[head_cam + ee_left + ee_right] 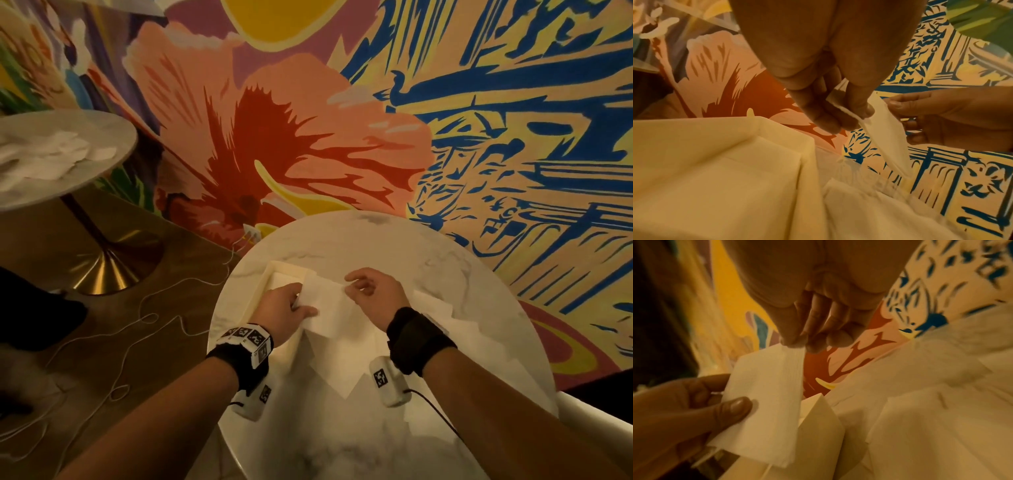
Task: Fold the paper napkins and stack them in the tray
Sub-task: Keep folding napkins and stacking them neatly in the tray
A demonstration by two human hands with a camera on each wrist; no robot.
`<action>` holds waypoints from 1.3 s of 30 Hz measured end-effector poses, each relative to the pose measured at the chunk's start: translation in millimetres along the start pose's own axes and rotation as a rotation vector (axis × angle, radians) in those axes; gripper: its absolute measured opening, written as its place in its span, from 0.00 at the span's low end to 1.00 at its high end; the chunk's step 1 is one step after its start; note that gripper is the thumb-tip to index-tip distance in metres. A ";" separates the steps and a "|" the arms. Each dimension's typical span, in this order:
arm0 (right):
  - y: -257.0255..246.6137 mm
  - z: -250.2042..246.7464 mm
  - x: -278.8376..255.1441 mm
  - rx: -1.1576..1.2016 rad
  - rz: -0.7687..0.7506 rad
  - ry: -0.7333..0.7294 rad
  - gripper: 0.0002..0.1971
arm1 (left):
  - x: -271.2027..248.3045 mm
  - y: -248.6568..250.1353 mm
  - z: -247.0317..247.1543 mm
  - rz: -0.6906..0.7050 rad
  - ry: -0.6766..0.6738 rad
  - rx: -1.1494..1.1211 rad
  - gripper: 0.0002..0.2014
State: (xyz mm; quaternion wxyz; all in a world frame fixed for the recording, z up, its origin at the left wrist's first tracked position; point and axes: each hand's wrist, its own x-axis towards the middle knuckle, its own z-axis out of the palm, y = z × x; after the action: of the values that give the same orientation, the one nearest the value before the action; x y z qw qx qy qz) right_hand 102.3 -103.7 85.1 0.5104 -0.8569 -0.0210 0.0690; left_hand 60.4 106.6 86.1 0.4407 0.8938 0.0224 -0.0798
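a white paper napkin (326,303) is held in the air between both hands, over the right edge of the cream tray (261,291) on the round marble table (428,260). the left hand (286,308) pinches the napkin's left edge between thumb and fingers, and the right hand (373,291) pinches its far right corner with thumb and forefinger. loose unfolded napkins (445,318) lie spread on the table to the right of the tray.
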 end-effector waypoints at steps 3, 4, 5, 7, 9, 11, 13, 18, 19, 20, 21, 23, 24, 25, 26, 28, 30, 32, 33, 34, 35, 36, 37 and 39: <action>-11.0 14.8 14.0 -0.199 -0.034 -0.053 0.03 | 2.6 -10.3 -12.5 -0.033 0.014 0.083 0.08; -14.1 19.3 19.0 -0.240 -0.037 -0.063 0.02 | 3.9 -15.5 -17.6 -0.051 0.024 0.093 0.10; -16.8 23.5 24.5 -0.267 -0.039 -0.066 0.02 | 6.1 -22.2 -22.9 -0.087 0.032 0.090 0.09; -21.6 30.5 35.6 -0.287 -0.031 -0.041 0.02 | 9.7 -37.2 -35.4 -0.134 0.075 0.090 0.08; -25.6 37.5 48.0 -0.288 -0.010 0.002 0.02 | 14.0 -53.6 -47.8 -0.166 0.130 0.111 0.07; -29.3 45.5 59.6 -0.307 0.013 0.012 0.02 | 18.5 -69.2 -55.9 -0.204 0.130 0.146 0.10; -32.3 55.7 69.9 -0.340 0.039 -0.004 0.02 | 21.4 -81.1 -58.9 -0.245 0.070 0.177 0.18; -32.3 81.9 91.2 -0.407 0.073 -0.037 0.02 | 24.9 -97.0 -58.4 -0.288 -0.023 0.162 0.23; -30.7 86.6 94.6 -0.423 0.079 -0.049 0.02 | 25.5 -97.8 -58.6 -0.290 -0.026 0.160 0.23; -29.4 90.8 97.7 -0.447 0.084 -0.066 0.02 | 25.9 -98.6 -58.8 -0.290 -0.026 0.156 0.23; -28.0 94.8 100.5 -0.476 0.089 -0.085 0.02 | 26.3 -99.4 -59.1 -0.290 -0.029 0.154 0.23; -25.5 100.9 105.5 -0.530 0.107 -0.125 0.03 | 26.9 -100.5 -59.5 -0.290 -0.037 0.150 0.23; -24.3 103.2 107.4 -0.552 0.119 -0.147 0.04 | 27.5 -101.5 -59.7 -0.290 -0.041 0.148 0.24; -23.3 105.3 108.9 -0.572 0.126 -0.166 0.04 | 28.1 -102.8 -59.9 -0.286 -0.045 0.149 0.24; -22.6 107.3 109.8 -0.590 0.129 -0.180 0.04 | 28.8 -103.9 -60.2 -0.282 -0.047 0.149 0.24; -21.8 110.5 110.6 -0.618 0.126 -0.193 0.03 | 29.9 -105.6 -60.4 -0.284 -0.055 0.148 0.24; -19.9 113.1 111.0 -0.635 0.122 -0.197 0.04 | 30.1 -106.6 -59.9 -0.290 -0.061 0.144 0.24; -18.8 114.7 110.4 -0.663 0.119 -0.206 0.05 | 30.2 -108.3 -59.2 -0.290 -0.060 0.136 0.24; -18.2 115.1 110.1 -0.684 0.116 -0.214 0.05 | 30.3 -108.5 -59.2 -0.289 -0.061 0.135 0.24; -17.6 115.2 109.5 -0.707 0.111 -0.224 0.07 | 30.3 -108.9 -59.4 -0.289 -0.064 0.135 0.24; -17.2 115.1 108.8 -0.730 0.103 -0.234 0.11 | 30.8 -109.8 -59.3 -0.290 -0.067 0.138 0.24; -17.4 114.5 107.7 -0.749 0.094 -0.241 0.14 | 31.2 -110.3 -59.2 -0.291 -0.070 0.139 0.24; -17.9 113.7 106.5 -0.761 0.085 -0.245 0.17 | 31.5 -110.7 -58.8 -0.294 -0.073 0.139 0.24; -19.8 112.1 103.8 -0.778 0.063 -0.248 0.19 | 31.6 -111.2 -58.2 -0.297 -0.071 0.141 0.24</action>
State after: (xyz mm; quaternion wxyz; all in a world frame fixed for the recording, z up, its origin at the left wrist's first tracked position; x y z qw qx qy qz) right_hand 190.0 14.6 39.8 0.1397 -0.9713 -0.0806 0.1746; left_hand 86.5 219.6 28.6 0.3607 0.9060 0.1331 -0.1772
